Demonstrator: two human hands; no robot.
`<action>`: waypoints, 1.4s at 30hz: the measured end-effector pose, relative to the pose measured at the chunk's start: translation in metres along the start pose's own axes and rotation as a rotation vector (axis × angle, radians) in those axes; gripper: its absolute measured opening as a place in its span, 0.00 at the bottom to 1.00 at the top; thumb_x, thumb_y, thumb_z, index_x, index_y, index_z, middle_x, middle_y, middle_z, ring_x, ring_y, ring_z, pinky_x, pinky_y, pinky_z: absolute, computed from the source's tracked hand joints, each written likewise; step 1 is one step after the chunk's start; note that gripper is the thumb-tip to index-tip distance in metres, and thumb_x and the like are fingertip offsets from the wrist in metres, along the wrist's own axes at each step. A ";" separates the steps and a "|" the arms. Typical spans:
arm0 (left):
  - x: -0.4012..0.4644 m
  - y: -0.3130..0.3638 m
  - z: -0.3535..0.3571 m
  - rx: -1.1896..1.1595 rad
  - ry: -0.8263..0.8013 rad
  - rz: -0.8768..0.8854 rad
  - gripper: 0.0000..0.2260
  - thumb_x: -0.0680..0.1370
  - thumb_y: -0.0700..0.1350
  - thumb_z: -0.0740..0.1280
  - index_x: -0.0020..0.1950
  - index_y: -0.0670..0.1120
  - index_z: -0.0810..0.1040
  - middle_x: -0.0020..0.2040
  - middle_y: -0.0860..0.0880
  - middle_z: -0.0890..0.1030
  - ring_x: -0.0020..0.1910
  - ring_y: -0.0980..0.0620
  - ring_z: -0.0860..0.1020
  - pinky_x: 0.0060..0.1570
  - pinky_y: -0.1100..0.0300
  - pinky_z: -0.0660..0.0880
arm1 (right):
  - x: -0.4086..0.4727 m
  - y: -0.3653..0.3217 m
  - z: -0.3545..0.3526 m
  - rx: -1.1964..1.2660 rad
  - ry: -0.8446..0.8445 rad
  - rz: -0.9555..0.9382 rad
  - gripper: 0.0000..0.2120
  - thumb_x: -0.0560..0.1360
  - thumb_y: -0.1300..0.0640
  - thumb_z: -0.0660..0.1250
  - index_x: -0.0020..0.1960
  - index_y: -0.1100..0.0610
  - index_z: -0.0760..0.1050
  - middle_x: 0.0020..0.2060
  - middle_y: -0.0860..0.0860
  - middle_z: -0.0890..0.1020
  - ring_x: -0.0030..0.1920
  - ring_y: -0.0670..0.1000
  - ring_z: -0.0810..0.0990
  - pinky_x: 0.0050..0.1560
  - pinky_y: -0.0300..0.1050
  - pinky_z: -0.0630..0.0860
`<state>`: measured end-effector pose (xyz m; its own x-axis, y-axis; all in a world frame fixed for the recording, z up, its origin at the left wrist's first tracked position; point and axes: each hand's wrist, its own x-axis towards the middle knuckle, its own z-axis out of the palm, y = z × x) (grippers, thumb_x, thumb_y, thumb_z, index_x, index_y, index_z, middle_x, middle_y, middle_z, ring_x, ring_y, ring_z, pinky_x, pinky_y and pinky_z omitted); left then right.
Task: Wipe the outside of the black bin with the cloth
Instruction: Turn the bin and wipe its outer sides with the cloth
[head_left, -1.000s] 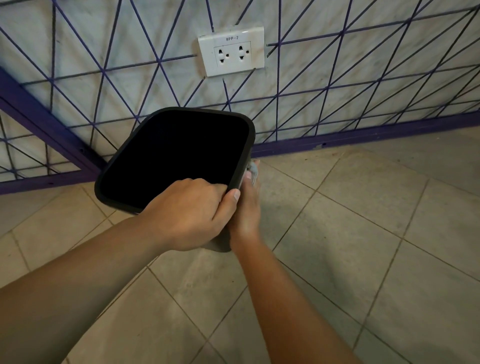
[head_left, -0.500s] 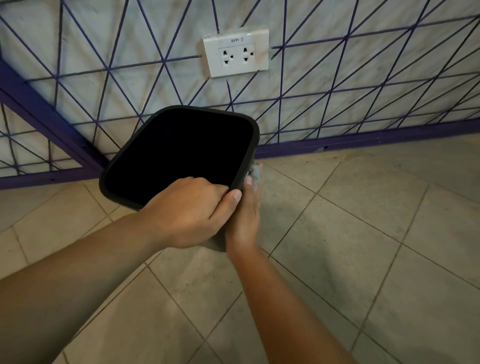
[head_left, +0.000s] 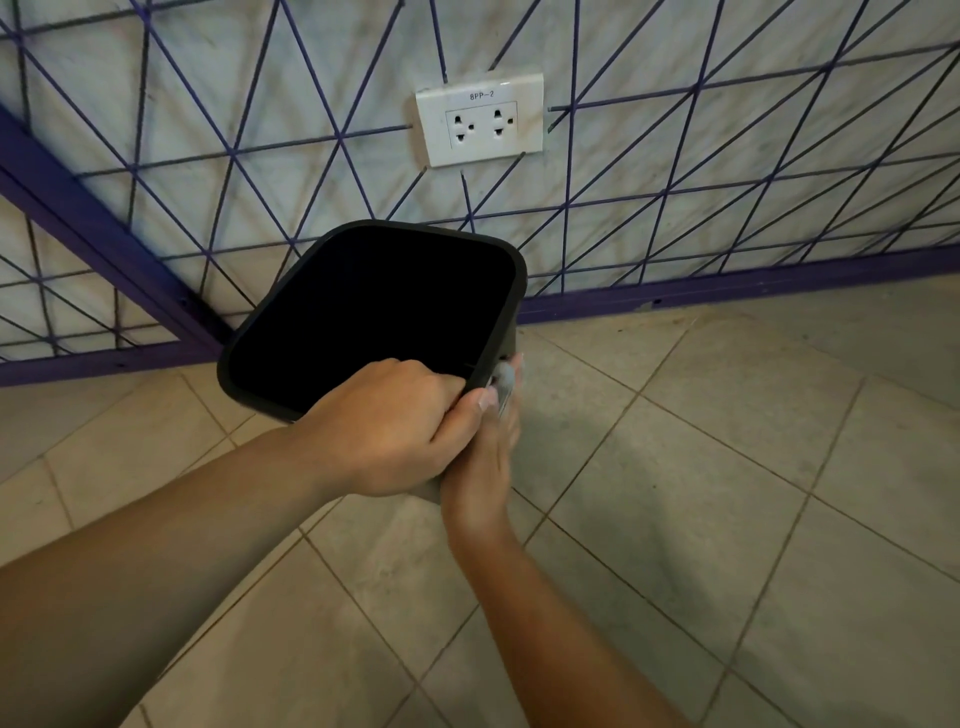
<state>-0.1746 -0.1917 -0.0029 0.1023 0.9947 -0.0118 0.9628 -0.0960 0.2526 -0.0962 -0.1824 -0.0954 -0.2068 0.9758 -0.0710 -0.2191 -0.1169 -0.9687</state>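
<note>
The black bin is tilted with its open mouth facing me, just in front of the wall. My left hand grips its near rim, fingers curled over the edge. My right hand presses a pale grey cloth against the bin's right outer side, below the rim. Only a small strip of the cloth shows above my fingers. Most of the bin's outer wall is hidden behind its mouth and my hands.
A white double socket sits on the marble wall, which is crossed by purple lines. A purple skirting strip runs along the wall's base. Beige floor tiles spread to the right and toward me.
The bin and both hands stay almost in place. My right hand with the cloth has shifted only slightly along the bin's right side.
</note>
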 end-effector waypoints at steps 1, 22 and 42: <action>0.001 0.000 0.000 0.002 0.002 -0.004 0.22 0.79 0.59 0.46 0.35 0.53 0.73 0.29 0.54 0.75 0.29 0.56 0.75 0.33 0.60 0.68 | -0.003 0.003 -0.002 0.009 0.000 -0.032 0.40 0.74 0.28 0.46 0.84 0.40 0.52 0.81 0.32 0.52 0.83 0.33 0.47 0.81 0.33 0.46; 0.004 -0.004 -0.001 -0.022 0.006 -0.014 0.22 0.80 0.59 0.48 0.34 0.53 0.72 0.28 0.55 0.75 0.28 0.58 0.74 0.31 0.62 0.67 | 0.016 0.018 -0.010 -0.082 -0.066 -0.052 0.43 0.75 0.31 0.46 0.86 0.47 0.50 0.84 0.37 0.50 0.83 0.32 0.46 0.83 0.33 0.43; 0.007 -0.006 -0.001 -0.024 0.013 -0.018 0.21 0.82 0.56 0.52 0.30 0.52 0.68 0.25 0.52 0.72 0.25 0.55 0.73 0.29 0.63 0.61 | 0.029 0.029 -0.019 -0.107 -0.066 0.069 0.33 0.85 0.37 0.49 0.86 0.48 0.49 0.85 0.40 0.50 0.85 0.40 0.45 0.86 0.45 0.44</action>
<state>-0.1801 -0.1836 -0.0034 0.0817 0.9966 -0.0041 0.9582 -0.0774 0.2753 -0.0906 -0.1538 -0.1303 -0.2804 0.9516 -0.1255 -0.1003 -0.1591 -0.9821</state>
